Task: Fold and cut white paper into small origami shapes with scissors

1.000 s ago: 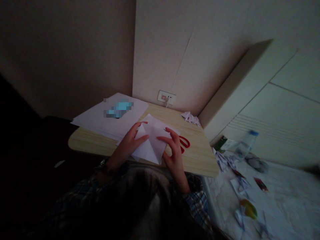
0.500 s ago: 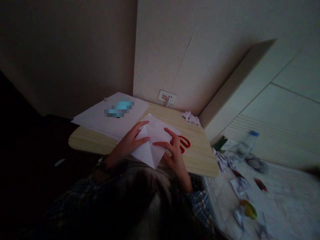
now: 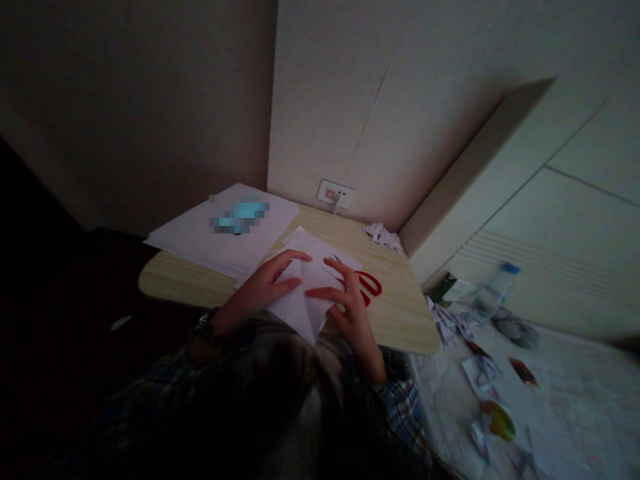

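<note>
White folded paper (image 3: 305, 293) is pinned flat on the wooden table (image 3: 400, 320), its point hanging over the near edge, so the creases can be pressed. It is held down by the left hand (image 3: 265, 283) and right hand (image 3: 350, 300), fingers spread, wrists low. Red scissors (image 3: 370, 285) lie just beside the right hand.

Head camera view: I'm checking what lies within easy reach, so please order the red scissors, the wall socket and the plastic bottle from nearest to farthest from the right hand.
1. Red scissors: on the table, just right of the right hand, partly hidden by it.
2. Wall socket: beyond the hand, on the wall behind the table.
3. Plastic bottle: far right, off the table.
</note>
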The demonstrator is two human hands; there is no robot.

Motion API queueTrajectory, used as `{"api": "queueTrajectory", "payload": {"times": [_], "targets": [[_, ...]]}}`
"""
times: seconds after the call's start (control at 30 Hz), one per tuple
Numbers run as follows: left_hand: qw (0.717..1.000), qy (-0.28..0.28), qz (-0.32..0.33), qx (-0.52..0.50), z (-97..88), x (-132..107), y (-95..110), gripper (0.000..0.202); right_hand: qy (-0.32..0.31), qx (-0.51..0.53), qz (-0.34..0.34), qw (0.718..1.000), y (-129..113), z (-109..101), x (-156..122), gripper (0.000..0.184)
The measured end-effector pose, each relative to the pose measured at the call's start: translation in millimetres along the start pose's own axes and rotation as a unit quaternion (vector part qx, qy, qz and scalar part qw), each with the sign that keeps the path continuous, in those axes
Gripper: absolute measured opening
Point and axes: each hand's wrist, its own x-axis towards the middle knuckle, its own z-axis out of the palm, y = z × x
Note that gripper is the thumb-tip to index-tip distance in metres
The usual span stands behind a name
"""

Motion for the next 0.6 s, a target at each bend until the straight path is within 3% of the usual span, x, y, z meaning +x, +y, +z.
{"api": "queueTrajectory", "payload": {"times": [0.13,0.43,0.6], "targets": [[0.998,-0.008,0.036,0.056,-2.1,3.1,-6.4,0.022,0.006,0.01,0.006,1.0,1.2,-0.1,-0.2,0.029],[0.999,0.03,-0.03,-0.002,-1.3,1.8,-3.2,0.031,0.052,0.04,0.031,0.997,4.0,8.0,-0.4,0.029],[0.998,0.06,-0.027,-0.006,-0.8,-0.3,-1.2,0.039,0.07,0.027,0.034,0.997,3.4,9.1,-0.8,0.028]]}}
